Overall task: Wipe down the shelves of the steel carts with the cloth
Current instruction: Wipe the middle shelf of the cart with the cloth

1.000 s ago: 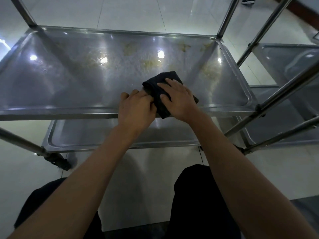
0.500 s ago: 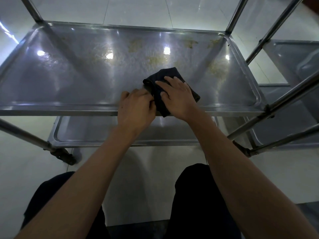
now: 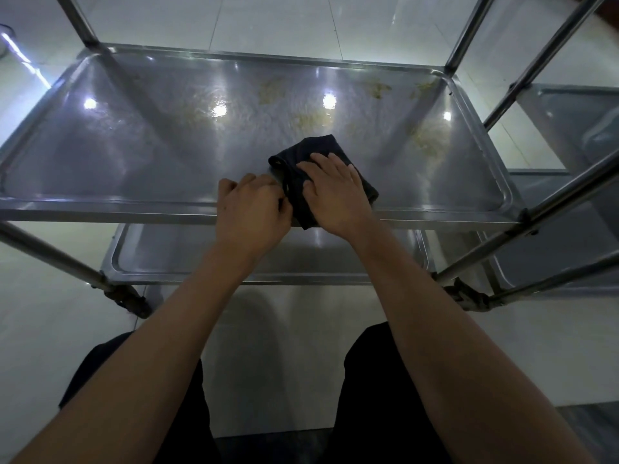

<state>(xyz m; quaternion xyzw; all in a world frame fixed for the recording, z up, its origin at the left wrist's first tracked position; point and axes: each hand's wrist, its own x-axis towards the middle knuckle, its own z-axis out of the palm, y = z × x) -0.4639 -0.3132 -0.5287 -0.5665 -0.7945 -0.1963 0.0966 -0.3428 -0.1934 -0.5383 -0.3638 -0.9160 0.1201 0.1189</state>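
A folded black cloth (image 3: pixel 315 152) lies on the middle shelf (image 3: pixel 134 155) of a steel cart, near its front edge. My right hand (image 3: pixel 335 192) presses flat on top of the cloth, fingers spread. My left hand (image 3: pixel 251 209) is curled beside it on the front rim and pinches the cloth's left edge. Yellowish smears (image 3: pixel 308 118) mark the shelf's far and right parts. A lower shelf (image 3: pixel 174 259) shows beneath.
A second steel cart (image 3: pixel 569 128) stands close on the right, its slanted posts (image 3: pixel 552 202) crossing the view. Upright posts (image 3: pixel 80 25) rise at the far corners. A caster (image 3: pixel 130 301) sits at front left. My dark-clothed knees are below, over white floor tiles.
The view has tilted slightly, so the cart sits a little lower and to the right in the frame. Both hands stay on the cloth in nearly the same spot on the shelf.
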